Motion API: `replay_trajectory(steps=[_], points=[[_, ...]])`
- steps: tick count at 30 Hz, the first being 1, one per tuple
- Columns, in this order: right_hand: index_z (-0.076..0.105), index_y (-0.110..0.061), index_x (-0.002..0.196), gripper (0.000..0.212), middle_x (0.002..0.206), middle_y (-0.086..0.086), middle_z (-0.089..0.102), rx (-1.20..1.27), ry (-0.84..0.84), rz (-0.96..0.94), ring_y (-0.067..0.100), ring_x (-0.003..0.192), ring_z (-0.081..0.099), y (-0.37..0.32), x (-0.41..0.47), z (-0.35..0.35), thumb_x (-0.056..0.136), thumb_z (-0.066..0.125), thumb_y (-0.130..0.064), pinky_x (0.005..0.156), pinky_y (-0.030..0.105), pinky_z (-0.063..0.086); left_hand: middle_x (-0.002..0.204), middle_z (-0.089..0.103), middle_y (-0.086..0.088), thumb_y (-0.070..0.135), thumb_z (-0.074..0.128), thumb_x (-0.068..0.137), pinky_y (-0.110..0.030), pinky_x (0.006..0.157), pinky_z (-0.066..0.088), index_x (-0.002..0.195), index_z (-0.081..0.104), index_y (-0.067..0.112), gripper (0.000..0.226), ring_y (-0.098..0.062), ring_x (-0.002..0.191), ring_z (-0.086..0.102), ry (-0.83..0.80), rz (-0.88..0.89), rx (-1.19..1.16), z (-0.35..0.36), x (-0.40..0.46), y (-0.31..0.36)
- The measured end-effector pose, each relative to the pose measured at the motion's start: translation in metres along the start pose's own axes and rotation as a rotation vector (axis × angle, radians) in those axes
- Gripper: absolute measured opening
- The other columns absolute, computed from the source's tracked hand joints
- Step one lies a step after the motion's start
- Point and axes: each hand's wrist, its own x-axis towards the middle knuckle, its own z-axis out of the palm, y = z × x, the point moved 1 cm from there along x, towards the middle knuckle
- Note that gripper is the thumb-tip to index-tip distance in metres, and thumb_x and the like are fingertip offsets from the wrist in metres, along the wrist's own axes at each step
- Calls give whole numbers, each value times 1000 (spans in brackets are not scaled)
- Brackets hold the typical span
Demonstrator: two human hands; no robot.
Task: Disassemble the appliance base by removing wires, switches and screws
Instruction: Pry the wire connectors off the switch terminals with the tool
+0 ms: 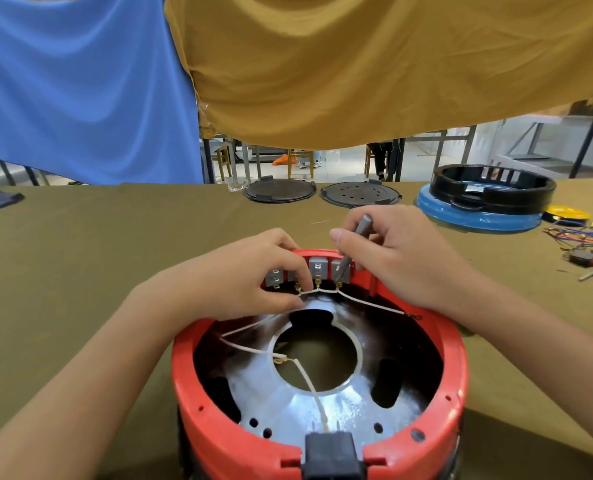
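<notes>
no readable text, labels, brands, numbers or signs anywhere

Olive-clothed table (115, 258) carries red base (458, 368); dark lids (279, 191); loose wires (579, 235).

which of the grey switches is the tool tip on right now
The rightmost switch of the four along the red base's far wall. The right hand's grey tool crosses it; the left hand is at the middle ones.
</notes>
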Motion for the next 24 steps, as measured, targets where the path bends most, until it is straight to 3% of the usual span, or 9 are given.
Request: replay_trajectory(steps=[6, 9, 14, 16, 20, 24], points=[[68, -14, 74, 27, 62, 0, 64, 4, -64, -91, 17, 59, 57, -5, -1, 0, 96, 63, -28, 57, 26, 43, 107, 45, 21, 44, 71, 85, -22, 92, 43, 92, 71, 47, 7, 6, 99, 50, 27, 19, -12, -3, -3, -3], [73, -17, 78, 22, 67, -2, 69, -3, -71, -100, 15, 65, 64, -5, -1, 0, 93, 65, -31, 64, 34, 49, 109, 45, 18, 43, 72, 85, -25, 92, 44, 93, 73, 41, 8, 2, 97, 51, 56, 21, 8, 2, -1, -2], [76, -26, 85, 19, 82, -7, 67, -118, -107, -81, 6, 76, 63, -3, -1, 2, 88, 66, -42, 62, 13, 41, 110, 43, 18, 45, 70, 86, -29, 92, 46, 93, 72, 43, 8, 1, 95, 51, 52, 18, 29, 3, 1, -1], [75, -26, 84, 19, 81, -8, 67, -110, -108, -76, 8, 75, 63, -2, 0, 2, 88, 66, -43, 62, 15, 43, 109, 43, 19, 45, 70, 86, -30, 92, 46, 93, 72, 43, 8, -1, 96, 52, 49, 18, 32, 4, 1, -1], [73, -23, 79, 20, 67, -3, 70, -22, -128, -27, 18, 64, 65, 0, 4, 3, 92, 67, -37, 63, 35, 50, 109, 43, 17, 44, 71, 86, -29, 92, 46, 92, 73, 43, 7, -1, 96, 52, 62, 23, 20, 4, 2, -1], [69, -20, 74, 25, 61, -5, 69, 28, -147, 35, 12, 56, 65, 1, 15, 6, 94, 66, -35, 55, 26, 51, 109, 44, 17, 43, 72, 85, -25, 91, 45, 92, 73, 42, 7, 1, 96, 51, 61, 26, -6, 4, 1, 0]])
